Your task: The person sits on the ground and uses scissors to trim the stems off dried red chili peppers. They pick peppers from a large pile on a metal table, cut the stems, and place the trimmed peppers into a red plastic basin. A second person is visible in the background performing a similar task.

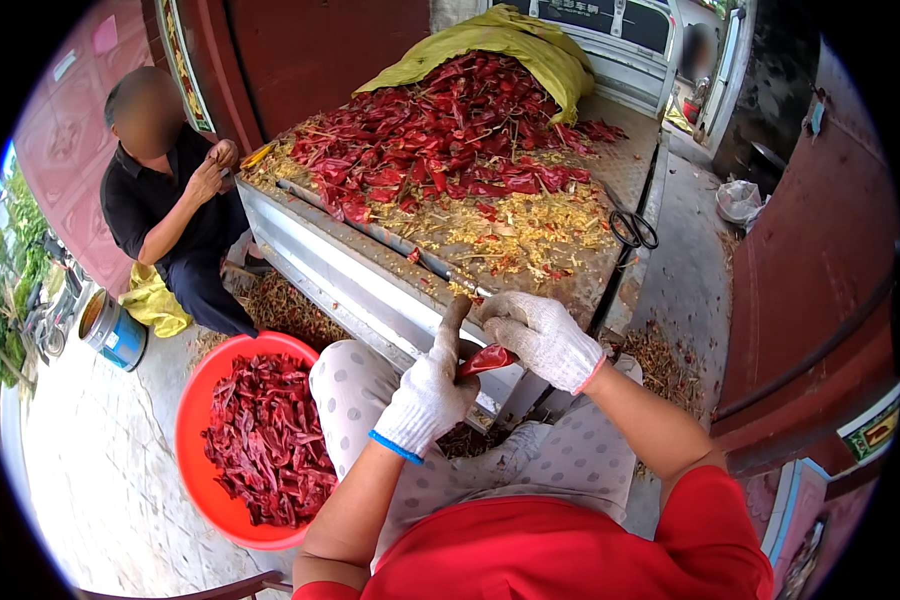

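In my white-gloved left hand (435, 394) is a dried red chili pepper (487, 361), gripped near its base between the thumb and fingers, with the index finger pointing up. My right hand (547, 337), in a white glove with stained fingertips, is beside the pepper's other end. Its fingers are curled together, and whether anything is between them is hidden. Both hands are over my lap at the near edge of a metal truck bed (570, 277). A heap of dried red chilies (435, 127) covers much of the bed, spilling from a yellow woven sack (487, 37).
Black-handled scissors (634, 229) lie at the bed's right edge. Loose yellow seeds (525, 225) are scattered nearer me. On the ground at left, a red plastic basin (195, 450) holds chilies. Another person (165, 195) sits beyond it, near a blue bucket (124, 341).
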{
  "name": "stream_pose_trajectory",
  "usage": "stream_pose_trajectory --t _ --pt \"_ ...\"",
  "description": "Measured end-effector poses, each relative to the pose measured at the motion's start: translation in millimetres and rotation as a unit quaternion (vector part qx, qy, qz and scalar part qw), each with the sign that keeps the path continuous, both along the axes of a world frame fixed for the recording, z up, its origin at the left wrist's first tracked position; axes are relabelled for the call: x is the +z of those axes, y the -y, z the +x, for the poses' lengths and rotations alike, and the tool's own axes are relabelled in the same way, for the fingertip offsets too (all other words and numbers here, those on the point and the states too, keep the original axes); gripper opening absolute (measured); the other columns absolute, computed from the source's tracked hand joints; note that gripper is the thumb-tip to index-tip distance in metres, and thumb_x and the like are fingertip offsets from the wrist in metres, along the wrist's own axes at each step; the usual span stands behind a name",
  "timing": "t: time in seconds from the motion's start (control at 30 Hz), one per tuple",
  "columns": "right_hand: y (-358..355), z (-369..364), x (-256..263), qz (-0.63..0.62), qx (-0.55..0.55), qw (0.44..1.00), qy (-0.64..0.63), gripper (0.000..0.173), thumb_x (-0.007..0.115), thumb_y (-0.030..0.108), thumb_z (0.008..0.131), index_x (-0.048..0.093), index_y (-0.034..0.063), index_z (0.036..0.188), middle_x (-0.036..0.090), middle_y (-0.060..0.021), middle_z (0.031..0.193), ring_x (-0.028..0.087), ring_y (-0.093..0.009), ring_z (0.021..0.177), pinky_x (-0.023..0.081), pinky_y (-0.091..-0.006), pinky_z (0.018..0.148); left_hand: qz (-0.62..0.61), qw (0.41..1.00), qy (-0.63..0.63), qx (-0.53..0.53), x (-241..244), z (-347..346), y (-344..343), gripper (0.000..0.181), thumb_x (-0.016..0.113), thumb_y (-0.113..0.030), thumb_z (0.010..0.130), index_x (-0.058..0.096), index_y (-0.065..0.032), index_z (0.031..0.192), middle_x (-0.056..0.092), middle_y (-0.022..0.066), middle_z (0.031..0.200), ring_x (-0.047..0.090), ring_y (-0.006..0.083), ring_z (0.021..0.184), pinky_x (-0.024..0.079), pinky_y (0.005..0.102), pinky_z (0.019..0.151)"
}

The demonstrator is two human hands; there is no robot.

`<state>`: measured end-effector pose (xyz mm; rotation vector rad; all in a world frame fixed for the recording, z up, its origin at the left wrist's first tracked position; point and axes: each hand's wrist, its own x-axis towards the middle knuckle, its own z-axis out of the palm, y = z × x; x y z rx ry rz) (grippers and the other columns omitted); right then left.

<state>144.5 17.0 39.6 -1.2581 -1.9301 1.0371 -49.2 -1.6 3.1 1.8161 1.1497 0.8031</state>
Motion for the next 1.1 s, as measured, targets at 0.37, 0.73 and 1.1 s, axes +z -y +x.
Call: stream_pose_trajectory --t 0.37,0.73,1.1 --pt "14.6 -1.2 1.8 0.088 0.024 0.993 0.072 0.028 0.068 0.027 0.088 0.068 0.0058 0.107 0.069 -0.0125 0.088 0.067 -0.023 0.08 0.053 -0.0351 0.075 -0.212 0.928 0.299 -0.063 -26.2 5.1 4.5 0.091 0.05 0.017 0.074 0.017 -0.006 0.156 0.062 0.01 0.112 0.061 0.016 0.096 0.049 0.0257 0.077" --pt "-102.0 12.0 31.3 0.168 -0.095 0.968 0.161 0.033 0.061 0.035 0.089 0.071 0.0064 0.102 0.071 -0.0177 0.1 0.067 -0.035 0.096 0.051 -0.0443 0.086 -0.113 0.962 0.248 -0.013 -38.5 -12.6 -1.2 0.023 0.06 -0.007 0.09 0.067 -0.0002 0.111 0.067 0.0039 0.112 0.058 0.0098 0.099 0.044 0.0249 0.089" --pt "-233.3 10.5 16.8 0.097 -0.158 0.882 0.433 0.037 0.065 0.032 0.086 0.071 0.007 0.113 0.066 -0.0184 0.122 0.064 -0.037 0.112 0.051 -0.046 0.095 -0.329 0.766 0.548 -0.063 -24.3 -29.3 9.3 0.037 0.062 -0.009 0.089 0.059 -0.0001 0.125 0.066 0.012 0.118 0.065 0.0196 0.102 0.053 0.0323 0.087"
